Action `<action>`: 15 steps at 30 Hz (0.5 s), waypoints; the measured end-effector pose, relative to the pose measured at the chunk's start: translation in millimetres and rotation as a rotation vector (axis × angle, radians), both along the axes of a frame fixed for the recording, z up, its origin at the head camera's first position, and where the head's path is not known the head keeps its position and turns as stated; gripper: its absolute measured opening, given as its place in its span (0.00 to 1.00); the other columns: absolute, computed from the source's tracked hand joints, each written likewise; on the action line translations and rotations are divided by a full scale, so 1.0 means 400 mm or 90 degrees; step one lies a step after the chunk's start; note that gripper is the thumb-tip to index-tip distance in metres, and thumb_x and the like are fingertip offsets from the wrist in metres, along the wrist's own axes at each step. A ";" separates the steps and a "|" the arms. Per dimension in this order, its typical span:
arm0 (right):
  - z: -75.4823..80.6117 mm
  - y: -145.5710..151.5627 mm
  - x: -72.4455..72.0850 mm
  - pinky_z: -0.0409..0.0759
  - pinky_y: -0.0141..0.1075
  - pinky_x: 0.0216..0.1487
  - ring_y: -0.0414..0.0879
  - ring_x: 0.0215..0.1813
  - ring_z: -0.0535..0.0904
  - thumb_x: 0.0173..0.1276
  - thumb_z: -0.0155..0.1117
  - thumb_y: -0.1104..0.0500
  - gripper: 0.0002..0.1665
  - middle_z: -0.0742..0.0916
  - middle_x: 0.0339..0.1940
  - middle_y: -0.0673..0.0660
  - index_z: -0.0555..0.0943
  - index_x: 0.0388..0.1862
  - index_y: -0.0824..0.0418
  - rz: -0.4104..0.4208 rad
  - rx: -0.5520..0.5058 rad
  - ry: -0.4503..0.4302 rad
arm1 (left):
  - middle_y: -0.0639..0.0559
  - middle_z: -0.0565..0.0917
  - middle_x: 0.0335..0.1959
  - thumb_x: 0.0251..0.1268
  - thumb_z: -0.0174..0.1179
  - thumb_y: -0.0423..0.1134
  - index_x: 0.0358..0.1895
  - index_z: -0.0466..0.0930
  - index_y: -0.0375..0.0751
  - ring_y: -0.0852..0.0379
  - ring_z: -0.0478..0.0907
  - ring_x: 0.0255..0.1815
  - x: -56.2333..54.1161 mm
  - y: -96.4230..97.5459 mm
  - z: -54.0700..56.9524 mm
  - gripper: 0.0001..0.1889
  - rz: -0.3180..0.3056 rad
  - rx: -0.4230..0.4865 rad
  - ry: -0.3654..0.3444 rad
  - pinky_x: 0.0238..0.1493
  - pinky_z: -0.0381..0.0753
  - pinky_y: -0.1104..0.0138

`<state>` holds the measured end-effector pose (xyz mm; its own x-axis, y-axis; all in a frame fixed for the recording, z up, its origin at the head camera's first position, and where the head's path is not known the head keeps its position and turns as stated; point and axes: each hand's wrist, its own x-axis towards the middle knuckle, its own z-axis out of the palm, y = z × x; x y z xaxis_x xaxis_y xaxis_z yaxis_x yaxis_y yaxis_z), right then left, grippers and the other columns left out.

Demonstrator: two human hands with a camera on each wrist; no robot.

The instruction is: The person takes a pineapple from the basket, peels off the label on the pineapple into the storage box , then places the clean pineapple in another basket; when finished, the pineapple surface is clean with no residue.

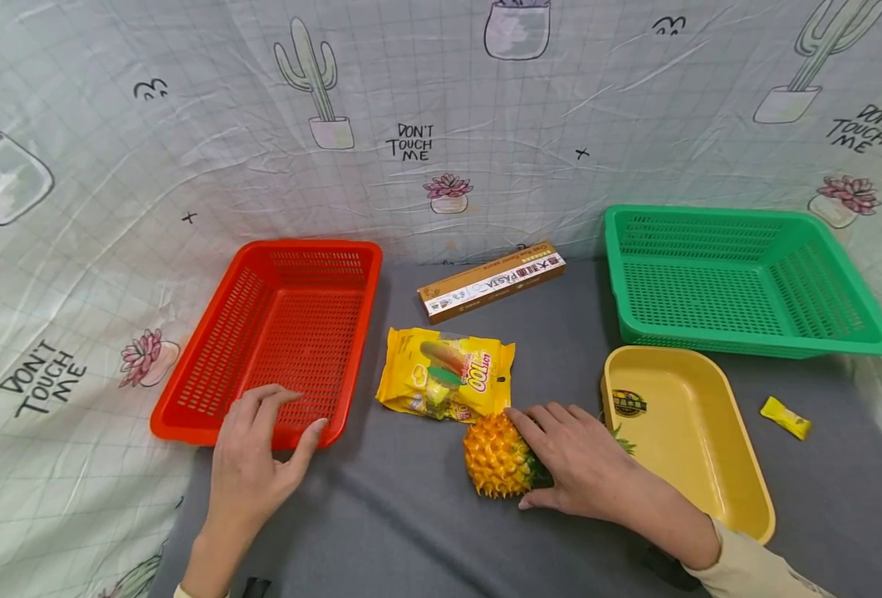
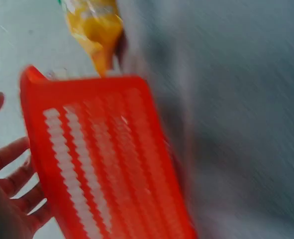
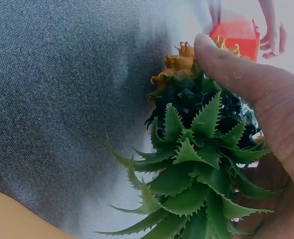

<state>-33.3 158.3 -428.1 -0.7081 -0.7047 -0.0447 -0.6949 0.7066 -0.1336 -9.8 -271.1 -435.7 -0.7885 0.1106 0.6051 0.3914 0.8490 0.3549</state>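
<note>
My right hand (image 1: pixel 586 465) grips a pineapple (image 1: pixel 493 457), thumb on one side and fingers over the other. The fruit is orange and spiky, dark green toward its crown; in the right wrist view its leafy green crown (image 3: pixel 196 164) fills the lower middle. It lies on its side at the near edge of a yellow snack bag (image 1: pixel 448 374). At the near end of the red perforated basket (image 1: pixel 372 291) is my left hand (image 1: pixel 254 457), fingers spread and loosely bent, holding nothing. Whether it touches the rim is unclear.
A brown and white pasta box (image 1: pixel 492 282) lies behind the snack bag. Right of the pineapple stands a yellow basin (image 1: pixel 680 432), with a green perforated basket (image 1: pixel 755 345) behind it. A small yellow packet (image 1: pixel 786 418) lies farther right. Patterned cloth (image 1: pixel 448 91) hangs at the back.
</note>
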 end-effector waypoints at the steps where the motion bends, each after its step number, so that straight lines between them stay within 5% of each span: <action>1: 0.000 0.000 0.000 0.79 0.54 0.56 0.56 0.58 0.80 0.51 0.77 0.22 0.68 0.82 0.62 0.60 0.70 0.78 0.64 -0.001 0.000 0.000 | 0.39 0.82 0.49 0.62 0.72 0.51 0.49 0.85 0.35 0.38 0.78 0.48 -0.001 -0.012 -0.006 0.22 0.001 0.004 0.011 0.50 0.72 0.47; 5: -0.001 -0.001 0.000 0.79 0.54 0.56 0.56 0.58 0.80 0.51 0.78 0.23 0.67 0.82 0.61 0.60 0.70 0.77 0.64 -0.009 -0.001 -0.002 | 0.43 0.85 0.40 0.66 0.68 0.51 0.38 0.86 0.37 0.39 0.78 0.41 -0.005 -0.046 -0.037 0.17 -0.005 0.011 0.057 0.45 0.72 0.48; 15: -0.006 -0.002 0.000 0.80 0.55 0.55 0.56 0.57 0.80 0.51 0.80 0.24 0.66 0.82 0.61 0.60 0.71 0.77 0.63 -0.013 -0.015 0.000 | 0.47 0.83 0.27 0.78 0.53 0.60 0.27 0.83 0.40 0.41 0.76 0.29 -0.019 -0.081 -0.087 0.28 0.003 -0.085 0.098 0.31 0.72 0.46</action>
